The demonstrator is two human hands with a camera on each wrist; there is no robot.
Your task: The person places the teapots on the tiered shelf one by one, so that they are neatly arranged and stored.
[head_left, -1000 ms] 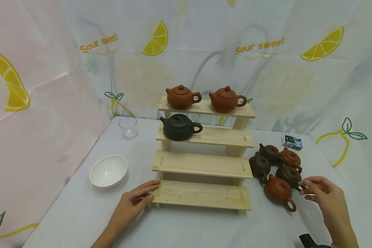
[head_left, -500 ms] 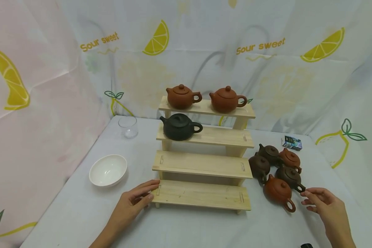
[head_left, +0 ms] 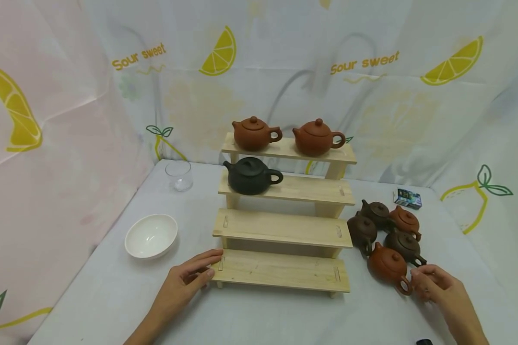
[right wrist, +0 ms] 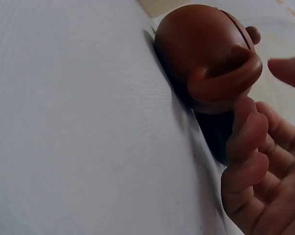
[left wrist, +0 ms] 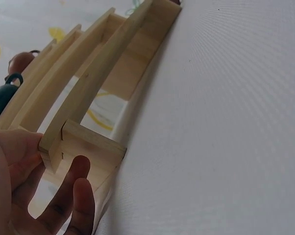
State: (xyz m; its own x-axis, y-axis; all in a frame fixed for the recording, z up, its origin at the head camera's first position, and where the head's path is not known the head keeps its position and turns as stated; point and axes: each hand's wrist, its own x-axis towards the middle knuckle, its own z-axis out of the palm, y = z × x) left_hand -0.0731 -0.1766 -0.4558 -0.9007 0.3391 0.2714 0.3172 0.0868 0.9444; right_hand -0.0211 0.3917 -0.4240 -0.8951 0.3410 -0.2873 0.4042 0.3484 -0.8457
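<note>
My left hand [head_left: 183, 280] holds the left end of the lowest step of a wooden tiered stand [head_left: 280, 272]; in the left wrist view its fingers [left wrist: 81, 169] bend below the board. On the right, my right hand [head_left: 442, 290] is beside the handle of a reddish-brown teapot [head_left: 387, 264]. Seen from the right wrist, the thumb [right wrist: 287, 72] stands apart from that handle, and the other fingers are close below it. Behind this pot sits a dark brown teapot [head_left: 403, 245], and several more teapots cluster there.
Two reddish teapots [head_left: 253, 135] stand on the top step and a black teapot [head_left: 250, 177] on the step below. A white bowl [head_left: 151, 237] and a clear glass [head_left: 180, 177] are on the left. A small box [head_left: 407, 198] lies back right.
My right hand has moved from the dark brown teapot's handle leftward and nearer, to the reddish-brown teapot's handle. The left hand has stayed at the stand.
</note>
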